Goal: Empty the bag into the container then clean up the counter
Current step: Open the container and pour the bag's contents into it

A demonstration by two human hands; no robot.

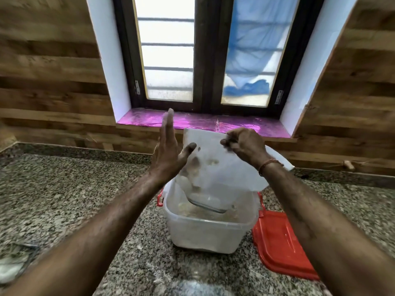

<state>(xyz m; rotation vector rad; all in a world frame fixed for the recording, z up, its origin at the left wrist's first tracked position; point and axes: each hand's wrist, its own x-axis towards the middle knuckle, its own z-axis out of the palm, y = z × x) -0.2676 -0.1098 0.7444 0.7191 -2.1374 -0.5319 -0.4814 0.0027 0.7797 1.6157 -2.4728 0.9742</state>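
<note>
A translucent white plastic bag (215,167) hangs upside down over a clear plastic container (205,231) on the granite counter (70,193). Its mouth points into the container, where pale powder lies at the bottom. My right hand (243,144) pinches the bag's upper edge. My left hand (168,150) is flat with straight fingers just left of the bag, the thumb touching its side. Powder clings to the inside of the bag and to my fingers.
A red lid (280,242) lies on the counter right of the container. Red latches (159,198) sit on the container's sides. A crumpled pale cloth or bag (12,263) lies at the lower left. Behind are a wood-panelled wall and a window with a pink sill (203,121).
</note>
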